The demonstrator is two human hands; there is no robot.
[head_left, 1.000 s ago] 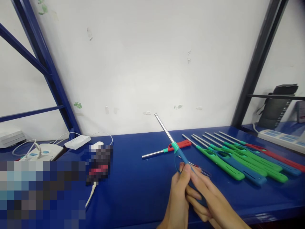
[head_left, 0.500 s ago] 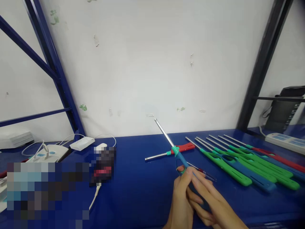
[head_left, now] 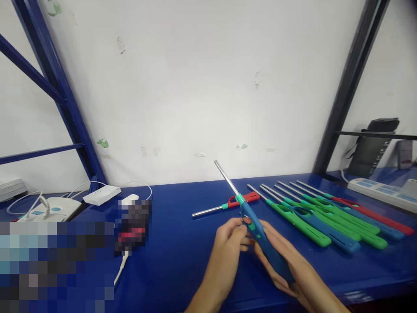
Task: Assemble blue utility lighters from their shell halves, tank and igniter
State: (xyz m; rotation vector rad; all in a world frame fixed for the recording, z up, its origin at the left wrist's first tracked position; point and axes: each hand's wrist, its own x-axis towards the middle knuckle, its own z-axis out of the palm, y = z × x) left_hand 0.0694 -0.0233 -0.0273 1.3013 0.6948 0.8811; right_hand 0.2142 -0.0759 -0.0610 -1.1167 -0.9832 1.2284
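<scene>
A blue gas lighter point(head_left: 254, 217) with a teal collar and long metal barrel points up and to the left, tilted. My right hand point(head_left: 286, 256) is closed round its handle from the right. My left hand point(head_left: 228, 243) is at the left of the lighter's trigger opening, fingers curled and thumb bent inward. Whatever those fingers may hold cannot be made out. Behind the hands a red lighter point(head_left: 250, 198) lies on the blue table point(head_left: 169, 243), its barrel to the left.
Several green, blue and red lighters point(head_left: 302, 224) lie in a slanted row at the right. Beyond them is a white power strip point(head_left: 381, 193). Left are a white adapter point(head_left: 101, 194), cables and a blurred dark object point(head_left: 133, 226). Blue point(head_left: 55, 87) and black point(head_left: 345, 87) posts frame the wall.
My left hand has moved left, off the lighter's handle to beside its trigger. The lighter has turned slightly in my right hand. The view has shifted; the small red-handled tool is out of sight.
</scene>
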